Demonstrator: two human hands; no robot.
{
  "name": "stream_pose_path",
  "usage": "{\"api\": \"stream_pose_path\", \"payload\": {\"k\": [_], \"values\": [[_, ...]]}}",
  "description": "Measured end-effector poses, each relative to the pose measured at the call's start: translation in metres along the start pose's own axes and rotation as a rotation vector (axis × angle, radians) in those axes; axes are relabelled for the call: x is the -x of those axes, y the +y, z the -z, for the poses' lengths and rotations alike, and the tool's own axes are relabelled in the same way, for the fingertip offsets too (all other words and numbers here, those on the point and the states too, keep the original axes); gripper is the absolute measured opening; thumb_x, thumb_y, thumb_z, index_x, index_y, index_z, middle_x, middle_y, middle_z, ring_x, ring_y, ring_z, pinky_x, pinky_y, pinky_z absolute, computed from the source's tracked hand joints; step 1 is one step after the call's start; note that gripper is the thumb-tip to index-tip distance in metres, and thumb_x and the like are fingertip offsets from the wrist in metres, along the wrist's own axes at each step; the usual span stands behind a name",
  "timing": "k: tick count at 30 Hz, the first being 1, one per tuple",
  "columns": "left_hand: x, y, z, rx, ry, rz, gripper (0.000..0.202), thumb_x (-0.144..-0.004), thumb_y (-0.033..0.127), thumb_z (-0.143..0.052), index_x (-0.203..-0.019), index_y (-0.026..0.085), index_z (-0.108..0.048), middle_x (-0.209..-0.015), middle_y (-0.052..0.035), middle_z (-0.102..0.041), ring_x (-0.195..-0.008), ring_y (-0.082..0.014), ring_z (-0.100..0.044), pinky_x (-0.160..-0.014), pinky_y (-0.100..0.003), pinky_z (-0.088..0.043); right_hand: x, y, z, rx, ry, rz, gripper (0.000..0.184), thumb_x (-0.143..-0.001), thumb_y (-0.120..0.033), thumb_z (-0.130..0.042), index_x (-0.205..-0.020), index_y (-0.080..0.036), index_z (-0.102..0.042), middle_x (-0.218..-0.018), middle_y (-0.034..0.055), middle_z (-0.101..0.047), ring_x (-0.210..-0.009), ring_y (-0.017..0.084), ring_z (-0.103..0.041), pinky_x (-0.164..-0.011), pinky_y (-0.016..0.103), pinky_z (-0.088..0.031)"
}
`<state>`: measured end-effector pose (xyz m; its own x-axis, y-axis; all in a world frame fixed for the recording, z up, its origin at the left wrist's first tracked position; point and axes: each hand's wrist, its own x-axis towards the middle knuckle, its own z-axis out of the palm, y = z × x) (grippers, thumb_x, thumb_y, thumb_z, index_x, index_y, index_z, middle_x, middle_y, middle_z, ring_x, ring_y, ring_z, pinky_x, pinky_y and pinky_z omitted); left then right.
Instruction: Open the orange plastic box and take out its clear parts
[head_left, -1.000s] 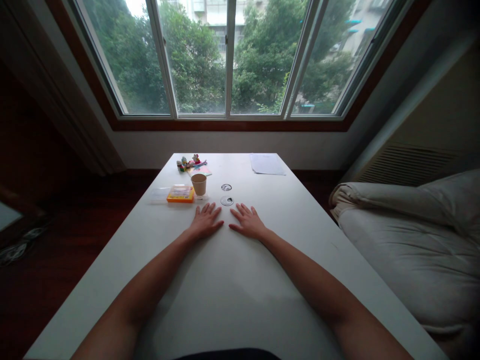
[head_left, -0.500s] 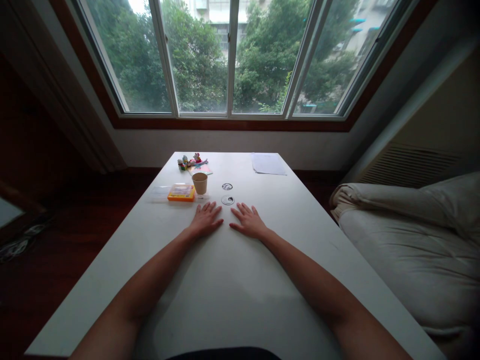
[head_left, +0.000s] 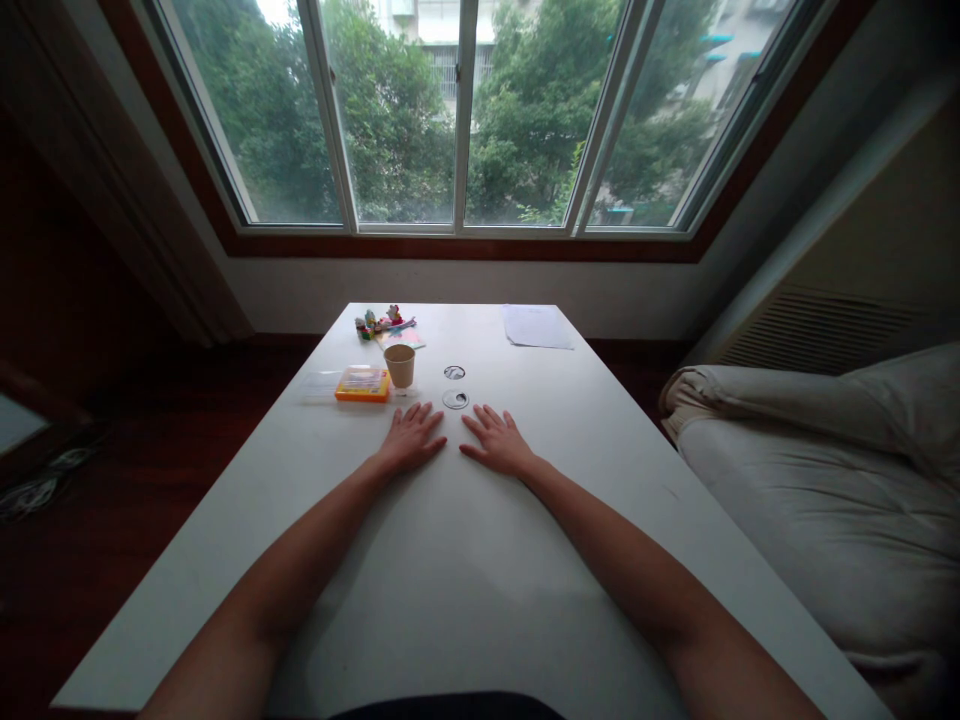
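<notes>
Fingers of the left hand [head_left: 409, 440] and right hand [head_left: 499, 443] lie spread flat on the desk [head_left: 465, 580], grasping nothing; paper cup [head_left: 400, 365] and two small discs [head_left: 454, 399] nearby sit untouched.

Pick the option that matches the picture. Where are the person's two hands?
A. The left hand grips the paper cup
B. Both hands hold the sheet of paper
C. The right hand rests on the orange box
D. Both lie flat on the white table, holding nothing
D: the left hand and the right hand lie palm down on the table, fingers spread, short of the cup and the orange box.
</notes>
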<state>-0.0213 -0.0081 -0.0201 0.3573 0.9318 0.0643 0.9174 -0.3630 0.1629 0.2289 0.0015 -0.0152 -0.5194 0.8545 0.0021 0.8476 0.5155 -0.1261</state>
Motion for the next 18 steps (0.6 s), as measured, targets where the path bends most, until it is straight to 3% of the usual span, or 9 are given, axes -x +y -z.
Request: {"api": "stream_pose_path", "payload": {"k": [18], "values": [[-0.0003,-0.0001,-0.0001,0.007,-0.006,0.001,0.066,-0.095,0.064,-0.034,-0.153,0.032,-0.034,-0.165,-0.0064,-0.022,-0.151,-0.0327,-0.015,-0.12,-0.059,-0.013,0.0007,-0.0025,0.0035,0.004,-0.024,-0.011,0.08,-0.092,-0.077,-0.027,-0.158,-0.032,-0.024,-0.167,0.0062,-0.012,-0.153,0.029,-0.009,-0.121,0.053,-0.005]]}}
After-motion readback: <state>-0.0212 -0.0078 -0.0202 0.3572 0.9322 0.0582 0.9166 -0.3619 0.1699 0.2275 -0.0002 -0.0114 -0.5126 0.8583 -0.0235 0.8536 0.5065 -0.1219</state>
